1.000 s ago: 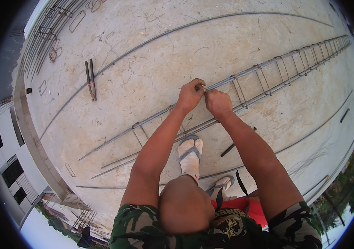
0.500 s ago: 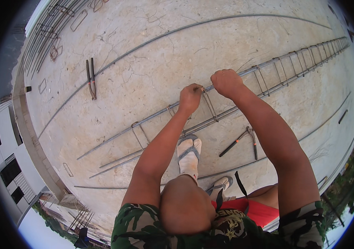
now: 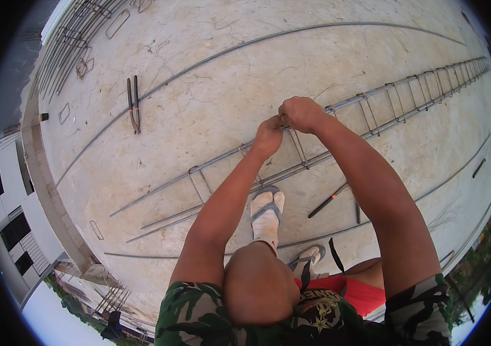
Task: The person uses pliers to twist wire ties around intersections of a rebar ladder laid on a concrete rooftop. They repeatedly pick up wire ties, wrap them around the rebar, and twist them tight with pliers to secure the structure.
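A long, narrow rebar cage (image 3: 291, 173) of grey bars and thin square stirrups lies slantwise across the concrete. Both hands meet at its far top bar, by a stirrup (image 3: 299, 149). My left hand (image 3: 269, 136) is closed in a pinch at that joint; its fingertips hide what they hold. Against it, my right hand (image 3: 304, 114) is curled into a fist, with a thin tie wire (image 3: 327, 90) poking out beyond the knuckles. The tie at the joint itself is covered by my fingers.
Pincers (image 3: 329, 199) lie near my right forearm, partly hidden by it. Another long-handled pair of pincers (image 3: 133, 106) rests at the left across a long loose bar (image 3: 211, 56). More bars and stirrups (image 3: 78, 43) are stacked at the far left. My sandalled foot (image 3: 265, 210) stands beside the cage.
My right hand has moved left, from a short way off along the bar to touching my left hand. The left hand stays at the joint. My right forearm now covers part of the near pincers.
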Demonstrator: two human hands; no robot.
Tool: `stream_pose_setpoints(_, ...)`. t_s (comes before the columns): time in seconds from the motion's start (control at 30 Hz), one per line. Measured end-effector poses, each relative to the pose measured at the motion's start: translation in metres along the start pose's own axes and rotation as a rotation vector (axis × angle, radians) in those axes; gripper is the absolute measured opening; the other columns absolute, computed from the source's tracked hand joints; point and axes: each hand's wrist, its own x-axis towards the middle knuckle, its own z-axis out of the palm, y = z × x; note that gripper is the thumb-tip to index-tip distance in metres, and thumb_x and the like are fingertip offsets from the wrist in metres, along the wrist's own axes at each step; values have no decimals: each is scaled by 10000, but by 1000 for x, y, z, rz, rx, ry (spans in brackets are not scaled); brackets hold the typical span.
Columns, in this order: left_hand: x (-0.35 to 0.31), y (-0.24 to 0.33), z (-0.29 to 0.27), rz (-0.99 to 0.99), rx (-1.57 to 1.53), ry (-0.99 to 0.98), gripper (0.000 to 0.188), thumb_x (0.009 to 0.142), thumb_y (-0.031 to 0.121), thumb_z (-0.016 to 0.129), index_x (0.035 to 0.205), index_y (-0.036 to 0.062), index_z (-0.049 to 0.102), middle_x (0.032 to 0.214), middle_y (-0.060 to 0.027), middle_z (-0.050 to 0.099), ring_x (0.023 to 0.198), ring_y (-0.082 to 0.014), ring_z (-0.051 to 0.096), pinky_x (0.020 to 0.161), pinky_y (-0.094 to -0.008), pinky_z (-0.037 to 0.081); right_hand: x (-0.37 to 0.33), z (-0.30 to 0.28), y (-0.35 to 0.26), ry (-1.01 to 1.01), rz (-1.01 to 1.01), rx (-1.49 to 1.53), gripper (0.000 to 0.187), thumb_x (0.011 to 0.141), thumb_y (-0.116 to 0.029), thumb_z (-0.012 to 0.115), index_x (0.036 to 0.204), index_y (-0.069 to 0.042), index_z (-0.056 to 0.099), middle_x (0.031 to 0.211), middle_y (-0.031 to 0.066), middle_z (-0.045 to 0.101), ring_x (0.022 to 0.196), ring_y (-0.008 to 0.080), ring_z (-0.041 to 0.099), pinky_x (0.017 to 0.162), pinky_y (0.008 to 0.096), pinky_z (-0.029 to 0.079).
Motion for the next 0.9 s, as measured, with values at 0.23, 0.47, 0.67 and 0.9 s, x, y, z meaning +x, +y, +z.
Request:
stream_pose_setpoints(0.23,-1,8,1,-75,-106,33,426,859,-12,438,1276,30,362,1116,-179,665,1018,-249,599,881,-335,442,12,23,22,97,224,-134,131,813,-150,609,871,-68,693,886,138,700,855,317,676,737,424,537)
stream_pose_setpoints(0.47,-7,5,-7,-26,68,31,392,858,30,501,1241,44,423,1112,-174,666,1050,-292,612,890,-370,454,-20,3,-5,-255,44,-286,155,824,-154,591,909,-66,686,919,157,694,895,275,682,726,409,542)
stream_pose_setpoints(0.67,-10,18,2,55,210,45,439,840,139,619,1245,53,474,1127,-160,659,1103,-298,602,908,-392,461,-31,9,-20,73,74,-157,211,792,-114,601,982,-38,652,917,139,667,882,320,642,764,419,516)
stream_pose_setpoints(0.9,-12,10,14,106,235,162,306,891,235,602,1121,33,604,1033,-162,691,964,-295,660,842,-376,487,-166,82,-25,250,256,392,293,796,-108,625,1071,-20,574,995,207,563,964,370,575,849,448,473)
